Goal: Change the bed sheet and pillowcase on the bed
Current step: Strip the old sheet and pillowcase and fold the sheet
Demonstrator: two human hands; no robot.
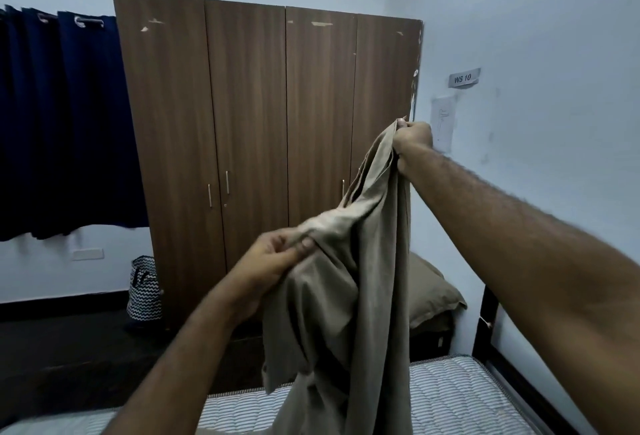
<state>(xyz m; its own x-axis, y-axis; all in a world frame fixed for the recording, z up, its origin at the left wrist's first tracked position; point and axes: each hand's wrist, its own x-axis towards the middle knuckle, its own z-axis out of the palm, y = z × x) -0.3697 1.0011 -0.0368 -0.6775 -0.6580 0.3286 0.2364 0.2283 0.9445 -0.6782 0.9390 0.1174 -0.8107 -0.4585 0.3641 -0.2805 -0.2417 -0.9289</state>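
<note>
A tan bed sheet (pixel 349 313) hangs in folds in front of me, over the bare striped mattress (pixel 450 396). My right hand (pixel 412 145) is raised high and grips the sheet's top edge in a fist. Lower and to the left, my left hand (pixel 277 258) pinches a bunched fold of the same sheet between thumb and fingers. A pillow (pixel 433 292) in a tan case lies on a dark surface beyond the mattress, partly hidden by the sheet.
A brown four-door wardrobe (pixel 249 116) stands straight ahead. Dark blue curtains (pixel 62 123) hang at the left. A black-and-white zigzag basket (pixel 143 289) sits on the dark floor beside the wardrobe. The black bed frame (pixel 486 324) runs along the right wall.
</note>
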